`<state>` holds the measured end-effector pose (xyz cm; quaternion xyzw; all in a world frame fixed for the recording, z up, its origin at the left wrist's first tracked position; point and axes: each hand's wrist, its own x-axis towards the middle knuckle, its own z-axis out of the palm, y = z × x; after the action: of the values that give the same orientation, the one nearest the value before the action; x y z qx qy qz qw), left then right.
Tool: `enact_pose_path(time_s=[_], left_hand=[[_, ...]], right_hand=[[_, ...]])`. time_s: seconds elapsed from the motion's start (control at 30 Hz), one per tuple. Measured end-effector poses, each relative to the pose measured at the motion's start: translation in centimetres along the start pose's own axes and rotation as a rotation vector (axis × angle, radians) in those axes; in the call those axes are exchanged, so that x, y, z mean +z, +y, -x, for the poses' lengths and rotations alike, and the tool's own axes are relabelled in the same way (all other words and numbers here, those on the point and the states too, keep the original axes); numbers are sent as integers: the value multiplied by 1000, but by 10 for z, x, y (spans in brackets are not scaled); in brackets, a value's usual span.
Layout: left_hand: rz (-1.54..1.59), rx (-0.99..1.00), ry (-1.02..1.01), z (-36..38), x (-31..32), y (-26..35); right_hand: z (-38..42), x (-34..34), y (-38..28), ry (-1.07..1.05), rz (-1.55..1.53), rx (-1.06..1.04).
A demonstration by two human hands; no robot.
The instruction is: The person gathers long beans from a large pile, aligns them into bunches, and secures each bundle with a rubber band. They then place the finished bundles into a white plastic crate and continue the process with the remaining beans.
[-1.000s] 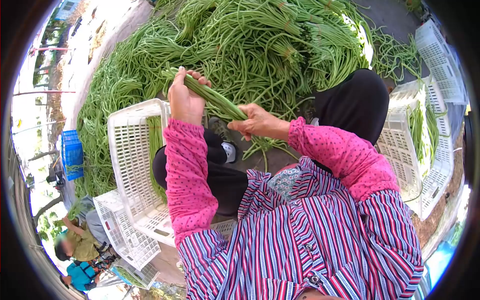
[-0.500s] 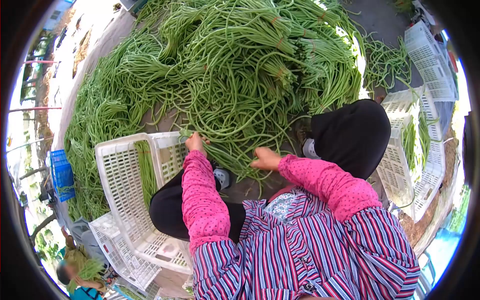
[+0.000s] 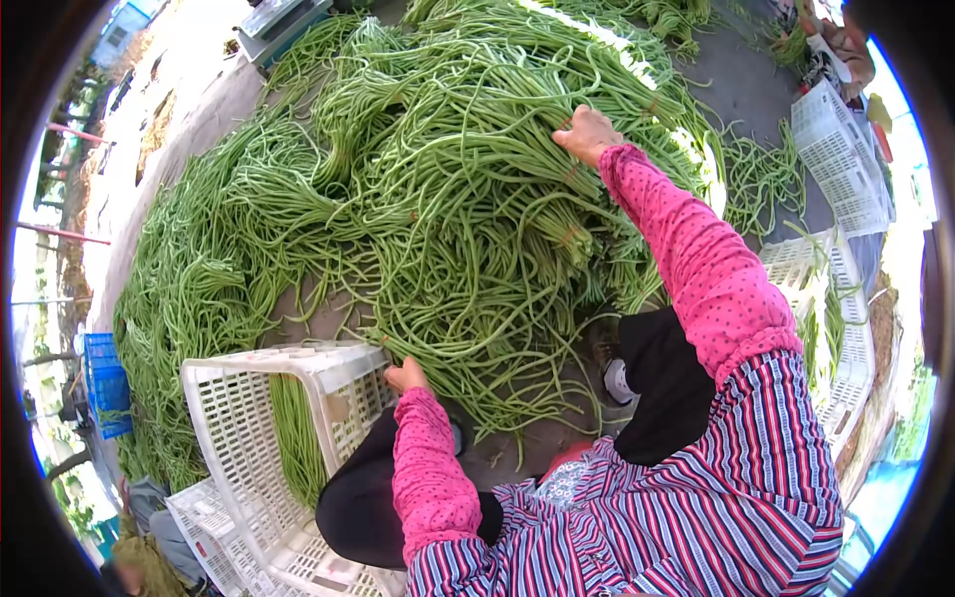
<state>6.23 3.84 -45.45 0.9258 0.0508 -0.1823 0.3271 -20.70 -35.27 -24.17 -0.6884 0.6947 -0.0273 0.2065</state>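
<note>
A big heap of green yardlong beans (image 3: 468,209) fills the ground before me, some of it tied in bundles with thin reddish bands. My left hand (image 3: 407,376) is low beside the white plastic crate (image 3: 338,350), its fingers curled around the near ends of a loose bunch of beans. With its arm stretched forward, my right hand (image 3: 589,136) rests on top of a bundle in the heap. Its fingers are bent down and drawn together there; what lies between them is hidden. More beans stand inside the white crate at my left.
Another white crate (image 3: 846,348) with beans in it stands at my right, with a white crate (image 3: 839,149) beyond. A blue crate (image 3: 106,383) is at far left. Further white crates (image 3: 214,527) and a person (image 3: 149,557) are at lower left.
My right hand has gone from low beside the loose beans, up and forward onto the heap. My left hand has shifted slightly right and down in view. The camera view has tilted forward.
</note>
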Motion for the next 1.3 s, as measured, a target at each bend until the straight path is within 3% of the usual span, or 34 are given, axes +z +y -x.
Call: enact_pose_path(time_s=[0.13, 0.2, 0.27, 0.4, 0.5, 0.57, 0.6, 0.67, 0.73, 0.8, 0.87, 1.0, 1.17, 1.23, 1.27, 1.3], left_hand=[[-38, 42, -45, -11, 19, -32], [-52, 70, -21, -10, 19, -37], [-7, -21, -182, -14, 22, -41], [71, -36, -231, 1, 15, -20], [79, -19, -265, -12, 23, -30], [57, -4, -283, -8, 23, -23], [105, -2, -306, -5, 23, -20], [218, 7, -350, 1, 24, -8], [246, -11, -398, 9, 22, 18], [468, 75, -433, 19, 20, 40], [493, 201, -381, 50, -5, 88], [550, 455, -419, 89, -64, 144], [551, 604, -381, 147, -139, 167], [494, 860, -359, 169, -167, 164], [496, 860, -361, 181, -183, 161], [413, 1136, -427, 195, -200, 160]], right_hand=[[-30, -9, -4, -136, 106, -83], [-49, -13, -2, -263, 130, -225], [-57, -10, 0, -225, 74, -255], [-65, -4, -4, -195, 29, -289], [-43, -42, -37, -640, -782, -58], [-70, -46, -56, -896, -1197, -151], [-48, -62, -79, -810, -1467, 25], [-5, -86, -111, -724, -1675, 8], [50, -82, -123, -830, -1769, 15], [113, -68, -105, -1129, -1664, -193], [173, -61, -86, -1241, -1634, 20], [227, -48, -50, -1290, -1647, 244], [288, -74, -31, -1277, -1478, 247], [309, -95, -30, -1273, -1426, 238], [319, -100, -29, -1275, -1374, 239], [326, -102, -29, -1285, -1351, 196]])
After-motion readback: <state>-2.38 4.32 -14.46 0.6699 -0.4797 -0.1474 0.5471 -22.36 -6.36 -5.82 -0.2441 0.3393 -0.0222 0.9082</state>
